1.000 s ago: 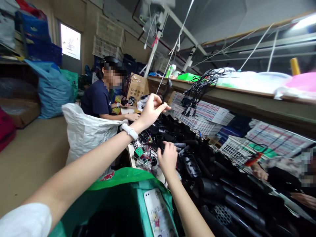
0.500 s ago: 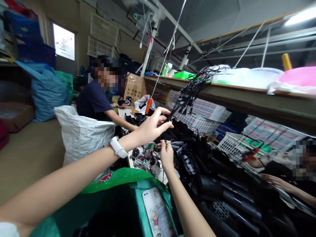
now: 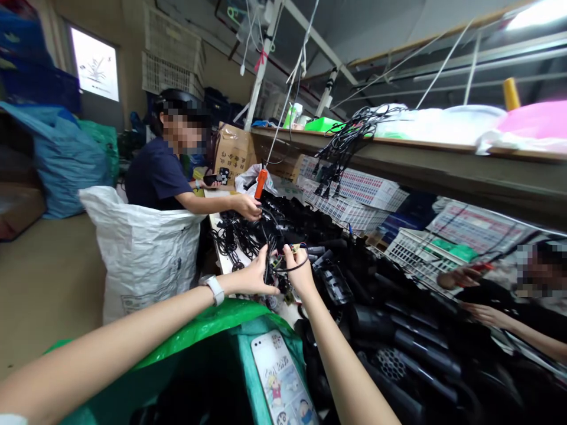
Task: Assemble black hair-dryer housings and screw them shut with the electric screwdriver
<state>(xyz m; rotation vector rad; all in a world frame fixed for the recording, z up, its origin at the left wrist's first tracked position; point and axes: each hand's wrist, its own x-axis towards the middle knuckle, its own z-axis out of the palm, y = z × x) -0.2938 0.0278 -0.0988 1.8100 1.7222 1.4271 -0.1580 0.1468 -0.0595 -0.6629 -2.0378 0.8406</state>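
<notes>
Head view: has left hand (image 3: pixel 250 277) half spread around cords (image 3: pixel 269 248), perhaps unheld; pinches board (image 3: pixel 296 248) in right hand (image 3: pixel 300 274); risks snagging it, if tugged, on loop (image 3: pixel 290 270) crossing this grip.

Both arms (image 3: pixel 137 333) stretched forward, left grip (image 3: pixel 251 276) loosely spread, right grip (image 3: pixel 299 273) pinched just beside.

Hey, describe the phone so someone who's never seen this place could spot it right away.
Find the big green bag at the bottom of the picture. On its right side, just left of the wearer's right forearm, a phone lies tilted against the bag's teal wall. Its pale back with cartoon figures sets it apart from the black parts heaped beyond that arm.
</notes>
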